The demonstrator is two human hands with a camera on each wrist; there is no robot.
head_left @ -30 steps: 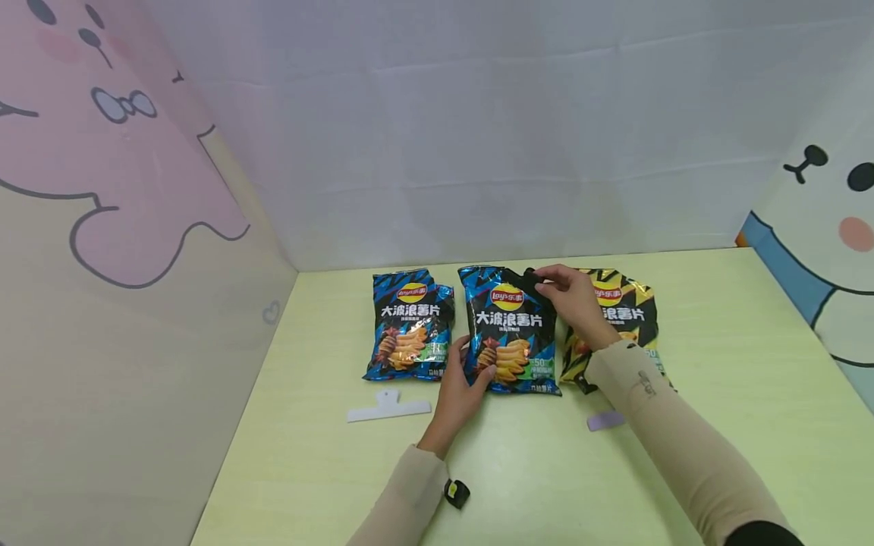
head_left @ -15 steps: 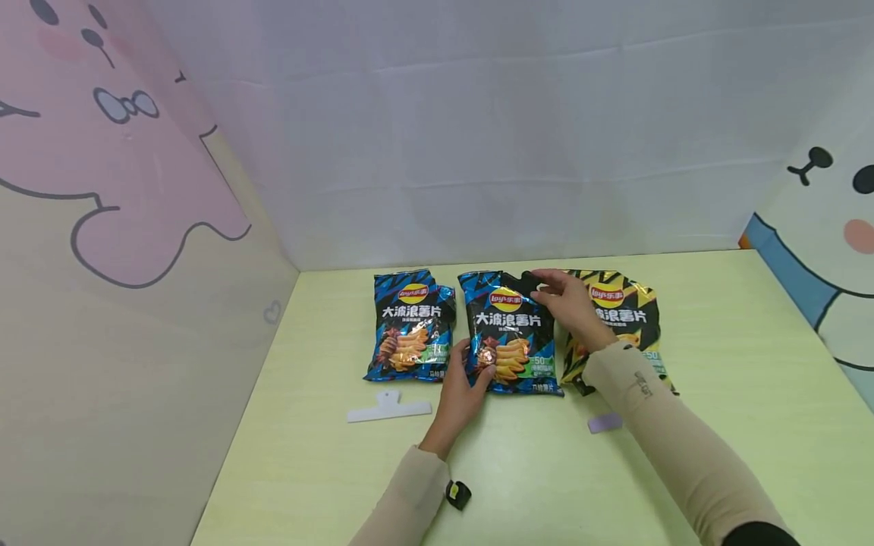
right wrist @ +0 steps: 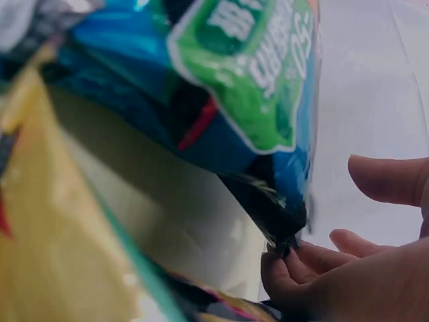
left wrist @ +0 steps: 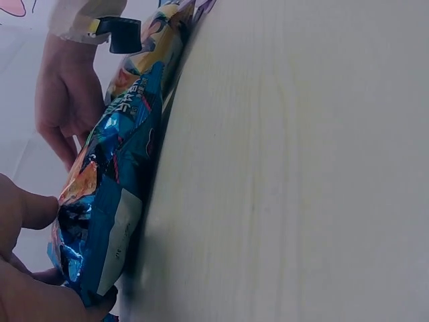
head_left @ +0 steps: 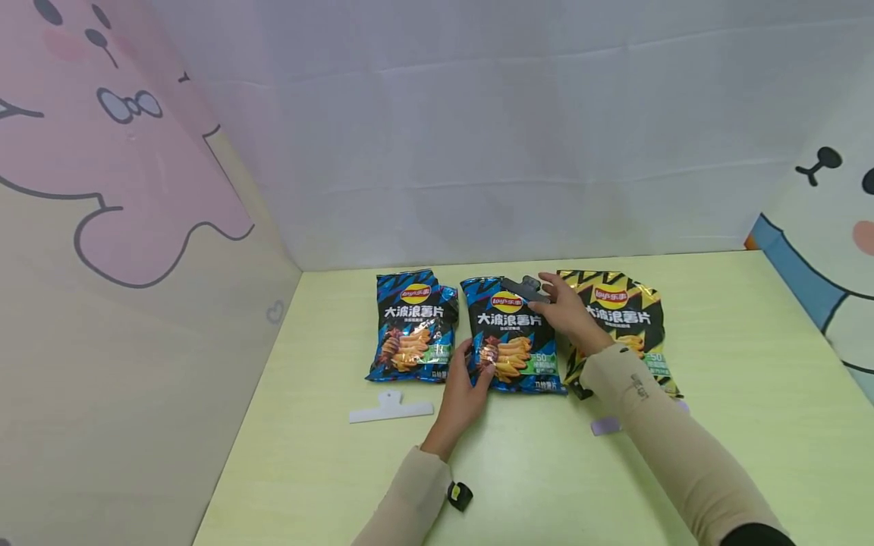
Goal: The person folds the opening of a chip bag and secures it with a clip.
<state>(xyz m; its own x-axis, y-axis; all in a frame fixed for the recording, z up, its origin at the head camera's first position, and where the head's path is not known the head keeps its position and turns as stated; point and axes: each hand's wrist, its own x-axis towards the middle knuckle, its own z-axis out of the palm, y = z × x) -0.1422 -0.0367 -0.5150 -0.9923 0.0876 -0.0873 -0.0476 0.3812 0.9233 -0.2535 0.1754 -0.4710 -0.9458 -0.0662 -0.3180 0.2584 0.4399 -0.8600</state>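
My left hand [head_left: 464, 390] grips the lower left side of the middle blue chip bag [head_left: 512, 345], thumb over the front. The left wrist view shows thumb and fingers on either side of that bag's edge [left wrist: 94, 248]. A black bag clip [head_left: 522, 290] sits across the bag's folded top right corner. Beside the clip is my right hand [head_left: 573, 315], fingertips right at its end. In the right wrist view the right thumb [right wrist: 385, 180] stands apart from the bag while the fingers touch the dark corner below it.
Another blue chip bag [head_left: 410, 334] lies to the left, a yellow chip bag [head_left: 617, 303] to the right, partly under the right forearm. In front are a white bag clip [head_left: 391, 410] and a purple clip [head_left: 606, 426], half hidden by the sleeve. A white curtain [head_left: 478, 152] hangs behind the table.
The right fingers have loosened from the black clip and shifted slightly right. The clip now shows flatter on the bag's corner, and the bag's top has lowered a little. The left hand keeps its grip.
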